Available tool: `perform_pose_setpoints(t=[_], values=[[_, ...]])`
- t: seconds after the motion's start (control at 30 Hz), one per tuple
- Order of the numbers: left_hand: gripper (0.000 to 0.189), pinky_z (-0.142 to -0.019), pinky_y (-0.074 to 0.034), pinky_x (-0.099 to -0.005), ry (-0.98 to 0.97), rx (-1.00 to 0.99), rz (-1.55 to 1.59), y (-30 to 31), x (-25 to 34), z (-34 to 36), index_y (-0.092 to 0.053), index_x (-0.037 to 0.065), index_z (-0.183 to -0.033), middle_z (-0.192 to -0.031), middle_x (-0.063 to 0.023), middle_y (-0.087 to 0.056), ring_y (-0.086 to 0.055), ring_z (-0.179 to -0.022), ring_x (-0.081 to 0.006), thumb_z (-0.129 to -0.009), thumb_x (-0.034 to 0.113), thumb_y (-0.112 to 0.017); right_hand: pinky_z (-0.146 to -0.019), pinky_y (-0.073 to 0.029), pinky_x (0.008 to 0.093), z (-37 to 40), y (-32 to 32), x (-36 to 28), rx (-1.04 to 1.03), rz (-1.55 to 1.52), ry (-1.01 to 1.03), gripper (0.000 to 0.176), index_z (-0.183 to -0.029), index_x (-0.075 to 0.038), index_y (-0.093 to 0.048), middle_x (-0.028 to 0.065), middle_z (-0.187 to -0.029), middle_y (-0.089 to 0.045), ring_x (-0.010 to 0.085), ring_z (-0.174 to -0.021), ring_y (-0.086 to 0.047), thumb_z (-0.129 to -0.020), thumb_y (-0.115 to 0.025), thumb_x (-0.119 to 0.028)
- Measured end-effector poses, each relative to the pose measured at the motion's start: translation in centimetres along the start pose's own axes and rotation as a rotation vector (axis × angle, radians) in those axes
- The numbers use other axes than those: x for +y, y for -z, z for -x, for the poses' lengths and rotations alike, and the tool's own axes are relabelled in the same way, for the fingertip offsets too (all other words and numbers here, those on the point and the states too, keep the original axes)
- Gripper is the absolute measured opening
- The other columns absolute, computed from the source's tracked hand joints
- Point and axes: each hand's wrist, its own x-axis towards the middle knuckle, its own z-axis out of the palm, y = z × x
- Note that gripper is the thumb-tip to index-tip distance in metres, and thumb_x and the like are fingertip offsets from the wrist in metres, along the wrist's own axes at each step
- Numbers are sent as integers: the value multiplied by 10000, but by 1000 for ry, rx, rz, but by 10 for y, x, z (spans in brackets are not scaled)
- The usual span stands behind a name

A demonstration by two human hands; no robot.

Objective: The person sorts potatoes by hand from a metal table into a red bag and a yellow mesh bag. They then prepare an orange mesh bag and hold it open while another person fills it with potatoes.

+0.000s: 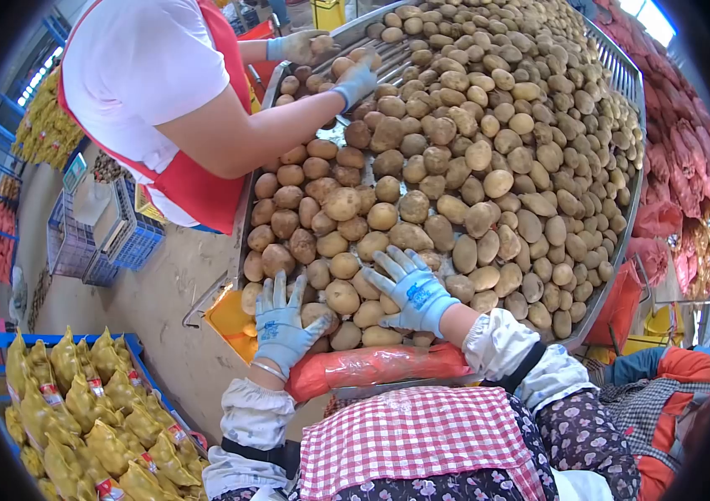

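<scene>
Many potatoes [455, 167] cover a metal sorting table [627, 242]. My left hand [281, 324], in a pale blue glove, lies on potatoes near the table's front left corner, its fingers spread. To the right, my right hand [411, 292], gloved the same way, rests on potatoes with fingers apart and stretched forward. Neither hand is closed round a potato. A red padded roll [380, 367] lines the near edge, just below both hands. Between the hands sit several light brown potatoes.
A co-worker in a red apron [204, 188] handles potatoes with gloved hands at the upper left. Yellow net bags [88, 417] fill a blue-edged bin at lower left. Blue crates [133, 234] stand on the floor. Pink sacks [680, 159] are stacked at right; another person [655, 401] is at lower right.
</scene>
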Motion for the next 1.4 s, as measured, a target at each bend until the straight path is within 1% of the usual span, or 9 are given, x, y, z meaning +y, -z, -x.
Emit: perform_pose_setpoints(t=[0.3,0.33,0.43,0.5,0.6,0.7,1.03,1.3,1.4], values=[[559,-1143,-191,-501,-9,233,292,-53,-47,-6,-467,162,-1385,-1461,-225,-350,-264,-1388,-414,-869,330,-603,-1094,-321,459,3,-10,5,295,-149,25,526,-1310,-83,-523,183,-1326,-527,343,-1271,-461,-868,-597,-357],[440,-1143,-224,-466,17,273,911,-32,-43,0,-526,138,-1324,-1422,-212,-414,-312,-1369,-388,-894,220,-572,-1052,-370,442,2,-9,8,353,-377,-46,452,-1267,-70,-556,179,-1271,-567,339,-1211,-512,-877,-593,-296],[425,-1144,-237,-444,59,369,930,-7,-44,18,-552,126,-1292,-1419,-186,-426,-311,-1376,-357,-881,228,-593,-946,-468,429,-2,-9,16,646,-920,-403,255,-1126,-28,-630,188,-1098,-649,353,-1039,-612,-897,-569,-122],[481,-1137,-237,-472,-17,319,685,8,-30,20,-563,131,-1283,-1426,-182,-414,-297,-1376,-377,-837,288,-651,-940,-471,439,0,2,31,758,-249,-268,243,-1094,-21,-630,185,-1076,-654,363,-1028,-613,-873,-581,-110],[657,-1115,-248,-508,-264,132,78,8,-5,17,-575,80,-1230,-1429,-190,-377,-307,-1340,-427,-685,390,-768,-952,-463,434,11,4,15,659,-235,-81,248,-1069,-36,-632,165,-1070,-654,356,-1060,-602,-843,-598,-134],[641,-1108,-257,-517,-225,77,70,16,-10,12,-589,78,-1186,-1419,-187,-398,-322,-1330,-423,-668,403,-780,-1018,-394,490,22,9,-24,243,-46,98,303,-1072,-112,-625,128,-1194,-594,338,-1222,-483,-800,-642,-246],[626,-1084,-298,-501,-133,252,190,30,-13,-5,-536,54,-1280,-1404,-225,-418,-393,-1277,-427,-755,351,-703,-1029,-356,536,-21,-4,-63,61,-58,250,429,-1179,-152,-591,159,-1364,-460,349,-1279,-420,-831,-624,-401],[455,-1019,-378,-503,-253,-49,51,53,-20,13,-592,124,-1250,-1262,-209,-560,-492,-1201,-409,-819,271,-606,-1081,-274,585,-28,-3,-49,21,4,85,614,-1334,-186,-494,177,-1401,-417,437,-1333,-313,-785,-669,-397],[430,-1000,-391,-502,203,-636,33,72,-6,-9,-604,124,-1236,-1229,-204,-580,-516,-1163,-405,-829,262,-594,-1067,-300,583,-31,-23,-63,82,-33,208,582,-1315,-204,-507,153,-1375,-445,464,-1265,-386,-776,-669,-352]])
